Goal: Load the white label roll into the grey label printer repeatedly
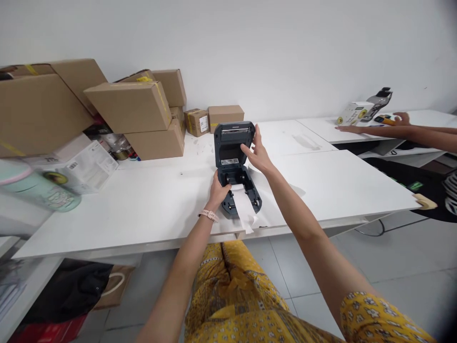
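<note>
A dark grey label printer (pixel 255 194) stands near the front edge of the white table with its lid (pixel 231 148) raised. From its open bay a strip of white label paper (pixel 244 207) runs forward over the front, its torn end hanging at the table edge. My left hand (pixel 217 191) grips the left side of the printer's base, thumb over the rim beside the paper. At the lid's right edge, my right hand (pixel 260 156) holds on with the thumb inside and the fingers behind. The rest of the paper inside is hard to make out.
Cardboard boxes (pixel 130 107) are stacked at the back left. A green tumbler (pixel 43 188) and a white carton (pixel 85 164) stand in front of them. Far right, another person's hands (pixel 402 119) are by a small white box (pixel 354 114) and a yellow handheld device (pixel 384 119).
</note>
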Demonstrator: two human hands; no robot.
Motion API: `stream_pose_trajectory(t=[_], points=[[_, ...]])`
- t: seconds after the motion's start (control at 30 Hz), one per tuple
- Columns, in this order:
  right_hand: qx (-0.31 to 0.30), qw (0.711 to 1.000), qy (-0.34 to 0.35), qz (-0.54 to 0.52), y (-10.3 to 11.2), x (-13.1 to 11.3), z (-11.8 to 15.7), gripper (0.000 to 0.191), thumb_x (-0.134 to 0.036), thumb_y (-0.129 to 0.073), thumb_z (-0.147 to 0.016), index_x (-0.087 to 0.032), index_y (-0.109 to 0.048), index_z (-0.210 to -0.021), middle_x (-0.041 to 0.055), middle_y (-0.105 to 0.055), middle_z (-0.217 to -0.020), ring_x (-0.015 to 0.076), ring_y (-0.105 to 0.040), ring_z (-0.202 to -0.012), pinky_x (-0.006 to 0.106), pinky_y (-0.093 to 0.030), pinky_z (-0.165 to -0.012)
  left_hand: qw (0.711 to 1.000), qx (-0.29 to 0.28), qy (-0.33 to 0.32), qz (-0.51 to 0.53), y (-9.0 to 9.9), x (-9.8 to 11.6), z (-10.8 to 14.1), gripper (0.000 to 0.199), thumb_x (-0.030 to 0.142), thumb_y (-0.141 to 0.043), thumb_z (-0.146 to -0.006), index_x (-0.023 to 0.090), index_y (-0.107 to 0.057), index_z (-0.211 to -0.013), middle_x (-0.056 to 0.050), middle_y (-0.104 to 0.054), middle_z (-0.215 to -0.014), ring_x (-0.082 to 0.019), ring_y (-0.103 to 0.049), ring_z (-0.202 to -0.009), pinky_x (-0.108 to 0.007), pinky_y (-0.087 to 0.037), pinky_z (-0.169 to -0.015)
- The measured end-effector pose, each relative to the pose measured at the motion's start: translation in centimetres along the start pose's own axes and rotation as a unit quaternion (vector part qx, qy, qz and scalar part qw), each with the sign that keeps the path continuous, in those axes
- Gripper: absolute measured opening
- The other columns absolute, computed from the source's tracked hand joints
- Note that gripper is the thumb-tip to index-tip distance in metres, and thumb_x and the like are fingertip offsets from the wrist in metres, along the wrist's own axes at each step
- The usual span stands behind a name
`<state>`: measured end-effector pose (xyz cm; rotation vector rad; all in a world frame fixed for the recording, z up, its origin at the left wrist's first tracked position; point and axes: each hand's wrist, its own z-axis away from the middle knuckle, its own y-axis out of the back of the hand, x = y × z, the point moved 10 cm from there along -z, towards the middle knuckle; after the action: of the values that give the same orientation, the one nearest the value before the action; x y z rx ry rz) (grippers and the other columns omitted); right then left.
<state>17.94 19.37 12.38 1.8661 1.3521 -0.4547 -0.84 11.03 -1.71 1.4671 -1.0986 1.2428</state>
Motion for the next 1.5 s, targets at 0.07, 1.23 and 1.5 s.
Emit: stream_pose_trajectory(t=[0.07,1.23,1.5], points=[[-0.012,1.000,-0.001,0.019,-0.1,0.2,0.4,0.094,-0.069,-0.056,-0.094,-0.027,-0.013,-0.166,0.0158,-0.049,-0.161,0.0347,-0.056,-0.139,0.058,-0.050,-0.110,1.000,-0.007,0.009,0.013,-0.1,-0.6,0.2,0.093,0.015,-0.077,-0.071,0.026,-0.041,-0.156,-0.011,-0.064,-0.145,-0.028,-0.062,-0.132,-0.046,-0.048,-0.115],[-0.050,0.932,-0.109,-0.341,8.7,-2.9,16.3,0.058,-0.083,-0.041,-0.092,-0.034,-0.066,-0.109,-0.0013,-0.059,-0.072,0.0162,-0.048,-0.047,0.043,-0.055,-0.062,0.991,0.064,0.055,-0.108,1.7,0.2,1.9,0.085,0.007,-0.059,-0.075,0.020,-0.042,-0.157,-0.013,-0.065,-0.147,-0.029,-0.063,-0.135,-0.047,-0.042,-0.120],[0.022,0.983,-0.180,-0.035,6.4,3.9,18.9,0.033,-0.052,-0.075,-0.084,-0.025,-0.072,-0.102,0.0066,-0.075,-0.107,0.0241,-0.066,-0.098,0.043,-0.054,-0.091,0.993,0.065,0.045,-0.084,1.6,-0.3,1.6,0.080,0.005,-0.059,-0.075,0.022,-0.047,-0.152,-0.009,-0.065,-0.147,-0.026,-0.060,-0.139,-0.042,-0.043,-0.121]])
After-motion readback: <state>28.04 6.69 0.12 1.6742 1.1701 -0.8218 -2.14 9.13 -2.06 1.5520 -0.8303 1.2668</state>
